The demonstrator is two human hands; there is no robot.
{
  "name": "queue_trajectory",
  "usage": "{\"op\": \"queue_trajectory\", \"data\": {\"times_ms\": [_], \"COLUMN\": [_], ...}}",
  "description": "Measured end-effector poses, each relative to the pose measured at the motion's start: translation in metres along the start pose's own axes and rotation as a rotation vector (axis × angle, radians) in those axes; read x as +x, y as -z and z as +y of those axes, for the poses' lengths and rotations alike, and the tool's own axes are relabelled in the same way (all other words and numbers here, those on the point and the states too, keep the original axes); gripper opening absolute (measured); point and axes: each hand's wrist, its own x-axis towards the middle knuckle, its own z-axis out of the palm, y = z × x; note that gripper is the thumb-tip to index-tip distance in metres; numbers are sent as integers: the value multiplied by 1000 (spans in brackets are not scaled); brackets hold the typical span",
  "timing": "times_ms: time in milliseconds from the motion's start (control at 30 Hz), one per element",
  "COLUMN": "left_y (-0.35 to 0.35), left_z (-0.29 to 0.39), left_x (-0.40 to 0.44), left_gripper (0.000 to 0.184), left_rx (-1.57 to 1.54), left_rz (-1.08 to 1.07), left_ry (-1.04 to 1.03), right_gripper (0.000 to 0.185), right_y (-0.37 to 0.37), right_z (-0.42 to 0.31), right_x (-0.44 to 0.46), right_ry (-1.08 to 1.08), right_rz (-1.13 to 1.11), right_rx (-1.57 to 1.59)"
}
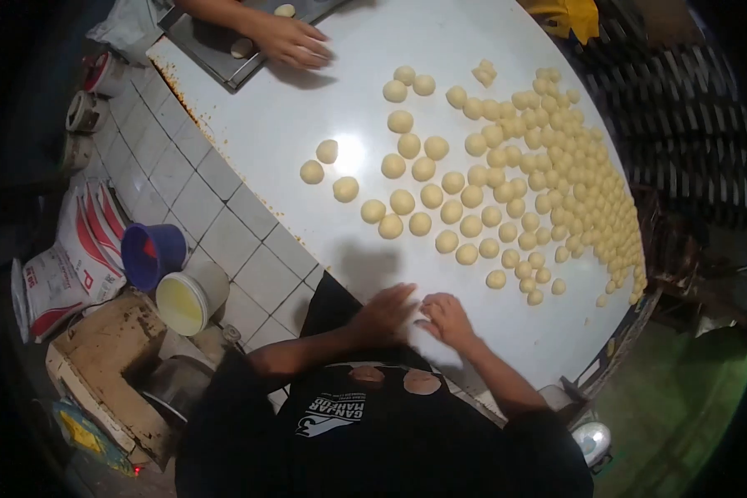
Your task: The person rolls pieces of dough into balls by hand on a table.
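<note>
My left hand (385, 314) is just above the near edge of the table, its fingers stretched out and nothing visible in it. Close beside it, my right hand (448, 320) has its fingers curled inward; whatever they hold, if anything, is hidden. Beyond both hands, pale round dough balls (471, 226) lie on the white tabletop (324, 241). They are loosely spaced in the middle and packed tightly toward the right. Three dough balls (345, 189) sit apart on the left.
Across the table, another person's hand (295, 41) is beside a dark metal tray (212, 51) with a few dough pieces. A small lumpy dough piece (484, 73) lies at the back. Left on the floor are a blue bucket (153, 257), a white bucket (192, 297), sacks (75, 266) and a cardboard box (100, 349).
</note>
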Motion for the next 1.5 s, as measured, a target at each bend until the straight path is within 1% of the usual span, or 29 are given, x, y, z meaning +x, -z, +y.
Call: {"op": "queue_trajectory", "data": {"times_ms": [33,67,133,233,267,333,367,400,467,500,567,600,667,700,800,833,867,933,967,1000,1067,1133,1167,1200,1233,1300,1400,1467,1500], "left_y": [1,8,28,36,40,36,29,21,9,9,18,22,21,18,18,22,23,16,13,11,12,15,14,15,15,9,20,31,33], "left_z": [11,15,18,42,49,63,69,74,89,94,104,103,108,111,113,114,116,123,126,120,130,126,124,120,124,115,113,108,108], "left_x": [-26,-40,-48,-45,-46,-53,-54,-51,-48,-46,-47,-48,-65,-63,-72,-84,-102,-116,-117,-111,-128,-129,-140,-134,-131,-123,-120,-116,-117], "left_gripper": [57,57,59,52,52,50,51,52,51,50,49,49,49,49,50,50,49,48,49,50,50,50,50,50,50,50,50,49,48], "left_rx": [-55,-45,78,129,141,206,206,202,170,159,165,165,215,204,190,193,223,237,215,212,223,266,293,290,246,194,189,246,243], "left_rz": [10,-31,-69,26,-2,105,102,103,101,109,167,173,185,164,167,172,208,221,171,147,142,208,211,198,157,110,143,171,158], "left_ry": [145,151,192,243,216,232,236,250,229,229,231,234,247,272,286,273,310,382,395,385,418,436,459,467,472,443,440,419,418], "right_gripper": [31,35,37,34,33,33,33,35,33,33,31,30,29,28,28,27,27,25,23,20,15,19,30,30,35,42,57,63,66], "right_y": [-2,-11,-39,-76,-73,-28,-31,-22,-44,-48,-40,-29,-15,-12,-45,-37,-33,-40,-30,-34,-59,-70,-75,-63,-41,-34,-35,-53,-59], "right_z": [23,37,15,3,34,53,55,33,7,10,34,60,62,42,26,28,43,69,41,29,19,12,16,13,-4,-8,-6,-8,-6], "right_x": [-4,-5,40,-11,-37,-35,-18,10,23,8,-35,-43,-17,11,-8,-26,-23,-22,4,24,-5,-49,-51,-26,9,22,-24,-62,-51], "right_ry": [22,38,-61,6,152,187,185,139,-39,-36,240,209,56,90,-4,198,208,139,79,97,149,133,-45,-57,-293,-513,-341,-474,-374], "right_rz": [-131,-257,166,143,68,-56,92,259,436,448,315,193,116,331,278,352,352,212,287,368,291,409,302,297,155,14,130,227,241], "right_rx": [-144,-280,-308,-237,-74,-190,-345,-357,-238,-235,-88,-42,-335,-332,-227,-189,-195,-292,-322,-248,-185,18,93,101,437,777,967,1396,1401]}}
